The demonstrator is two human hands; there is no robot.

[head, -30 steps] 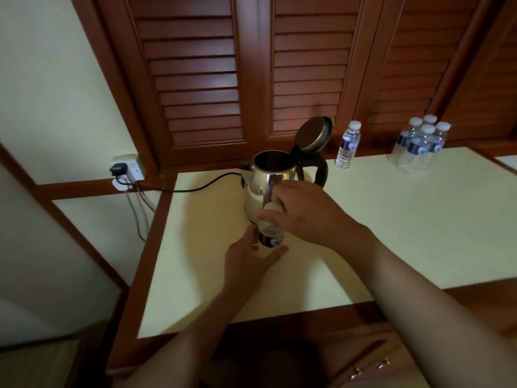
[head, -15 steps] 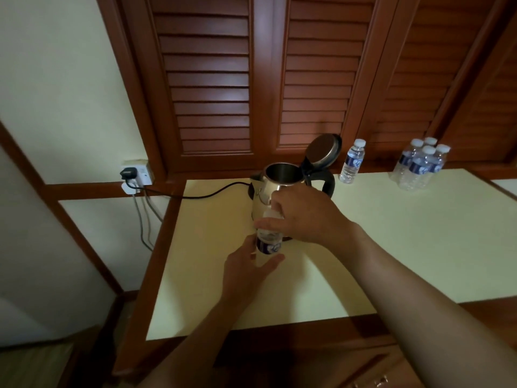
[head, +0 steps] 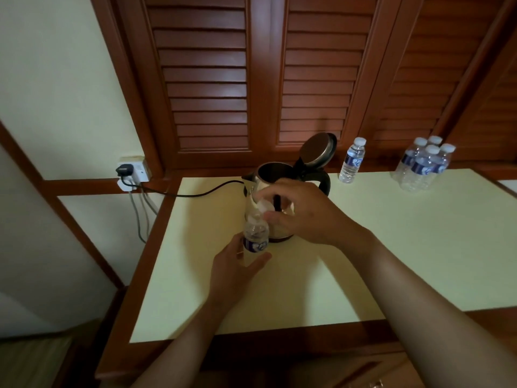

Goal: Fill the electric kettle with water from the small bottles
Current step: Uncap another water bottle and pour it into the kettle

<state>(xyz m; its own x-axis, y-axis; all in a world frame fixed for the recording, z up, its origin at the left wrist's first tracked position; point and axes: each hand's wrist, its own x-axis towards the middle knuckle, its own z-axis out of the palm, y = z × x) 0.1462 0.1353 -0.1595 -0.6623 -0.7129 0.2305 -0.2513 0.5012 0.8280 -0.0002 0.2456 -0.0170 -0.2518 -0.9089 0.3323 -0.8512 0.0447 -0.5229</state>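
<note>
The fingers (head: pixel 268 215) of the right hand (head: pixel 305 211) pinch a white cap (head: pixel 264 205) just above the neck of a small bottle (head: pixel 255 236), while the left hand (head: pixel 235 266) wraps the bottle's base and holds it upright on the table (head: pixel 391 247). To do this well, the left hand should grip firmly without squeezing, so no water spills, then tip the bottle over the open mouth. The kettle (head: pixel 277 177) stands just behind the bottle, lid (head: pixel 317 149) raised. Five sealed bottles (head: pixel 422 166) wait farther right.
</note>
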